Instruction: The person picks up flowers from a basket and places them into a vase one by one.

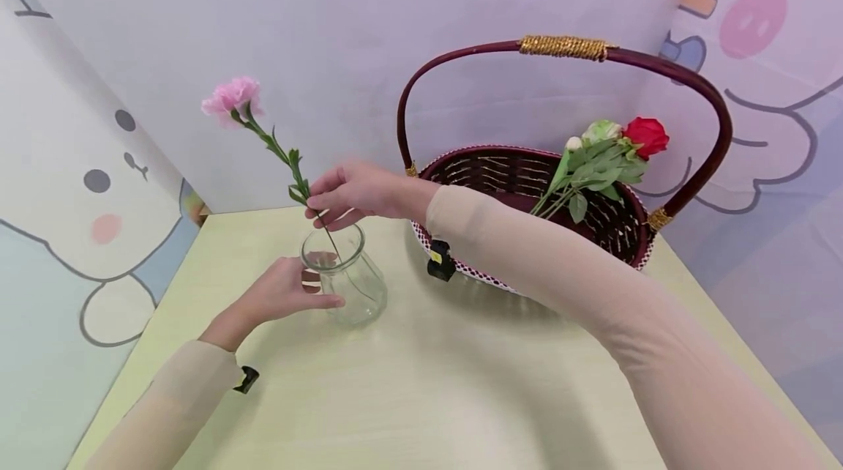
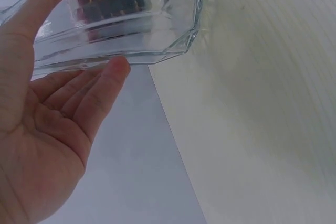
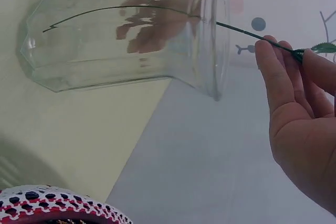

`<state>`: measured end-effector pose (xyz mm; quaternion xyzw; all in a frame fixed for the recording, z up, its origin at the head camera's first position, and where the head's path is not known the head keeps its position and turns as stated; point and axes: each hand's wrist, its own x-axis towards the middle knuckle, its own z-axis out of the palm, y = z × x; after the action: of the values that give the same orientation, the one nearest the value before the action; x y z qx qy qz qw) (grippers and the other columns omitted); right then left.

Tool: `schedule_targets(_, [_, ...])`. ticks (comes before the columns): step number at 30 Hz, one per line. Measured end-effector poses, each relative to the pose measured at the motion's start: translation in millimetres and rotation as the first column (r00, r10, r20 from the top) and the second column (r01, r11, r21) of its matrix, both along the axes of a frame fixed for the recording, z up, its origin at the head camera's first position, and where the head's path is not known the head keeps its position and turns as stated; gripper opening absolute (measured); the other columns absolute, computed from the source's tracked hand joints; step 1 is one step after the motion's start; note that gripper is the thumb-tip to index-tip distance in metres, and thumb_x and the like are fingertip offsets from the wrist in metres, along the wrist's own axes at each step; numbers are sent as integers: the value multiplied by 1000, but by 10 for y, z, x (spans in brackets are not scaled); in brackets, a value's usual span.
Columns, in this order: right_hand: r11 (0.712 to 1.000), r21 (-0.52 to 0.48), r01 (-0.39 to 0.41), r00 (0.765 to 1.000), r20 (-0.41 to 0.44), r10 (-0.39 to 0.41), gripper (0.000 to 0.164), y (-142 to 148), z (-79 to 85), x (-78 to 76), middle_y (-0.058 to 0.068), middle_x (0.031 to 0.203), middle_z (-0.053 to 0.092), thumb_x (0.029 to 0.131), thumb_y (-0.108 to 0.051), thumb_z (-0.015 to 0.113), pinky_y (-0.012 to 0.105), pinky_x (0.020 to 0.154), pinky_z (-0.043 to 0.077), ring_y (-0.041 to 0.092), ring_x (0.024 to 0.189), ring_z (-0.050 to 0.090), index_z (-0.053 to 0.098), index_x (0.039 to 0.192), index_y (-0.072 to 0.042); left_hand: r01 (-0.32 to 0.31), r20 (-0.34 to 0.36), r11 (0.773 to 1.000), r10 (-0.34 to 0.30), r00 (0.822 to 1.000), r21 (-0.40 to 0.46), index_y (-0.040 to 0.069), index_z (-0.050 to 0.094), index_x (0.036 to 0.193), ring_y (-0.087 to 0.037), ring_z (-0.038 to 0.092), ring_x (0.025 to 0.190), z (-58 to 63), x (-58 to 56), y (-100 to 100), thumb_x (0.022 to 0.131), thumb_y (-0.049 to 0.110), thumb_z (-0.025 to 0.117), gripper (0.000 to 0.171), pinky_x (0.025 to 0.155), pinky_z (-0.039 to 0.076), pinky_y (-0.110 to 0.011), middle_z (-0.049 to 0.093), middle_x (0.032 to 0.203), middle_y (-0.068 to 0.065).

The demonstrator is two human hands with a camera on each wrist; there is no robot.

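Note:
A pink carnation (image 1: 232, 99) with a long green stem leans up and left over a clear glass vase (image 1: 362, 298). My right hand (image 1: 361, 194) pinches the stem between thumb and fingers just above the vase's mouth. Below that pinch, the thin stem (image 3: 131, 7) runs through the neck and bends along the inside of the glass, its tip close to the base. My left hand (image 1: 283, 290) holds the vase from the left, thumb at the front and fingers behind. In the left wrist view, the fingertips (image 2: 118, 67) lie against the vase's side.
To the right stands a dark woven basket (image 1: 487, 168) with a tall arched handle (image 1: 565, 47). Inside it lie a red rose (image 1: 647, 137) and pale blooms (image 1: 601, 131) with leafy stems. My right sleeve crosses in front of the basket. Cartoon-printed cloth walls border the table (image 1: 395, 397).

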<state>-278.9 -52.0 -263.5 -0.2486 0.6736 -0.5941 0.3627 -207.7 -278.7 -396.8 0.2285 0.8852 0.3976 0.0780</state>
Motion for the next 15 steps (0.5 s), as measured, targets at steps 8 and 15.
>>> schedule_targets(8, [997, 73, -6, 999, -31, 8, 22, -5, -179, 17, 15, 104, 73, 101, -4, 63, 36, 87, 62, 26, 97, 73, 66, 120, 5, 20, 29, 1000, -21, 999, 18, 5, 62, 135, -35, 70, 108, -9, 0, 19, 77, 38, 90, 72, 80, 62, -30, 60, 137, -16])
schedule_targets(15, [991, 129, -20, 998, -56, 27, 24, -35, -234, 37, 14, 102, 74, 101, -5, 62, 34, 85, 62, 29, 103, 72, 61, 123, 5, 12, 29, 1000, -12, 999, 24, 7, 63, 132, -37, 70, 107, 27, 0, 15, 77, 35, 91, 68, 80, 62, -29, 64, 133, -12])
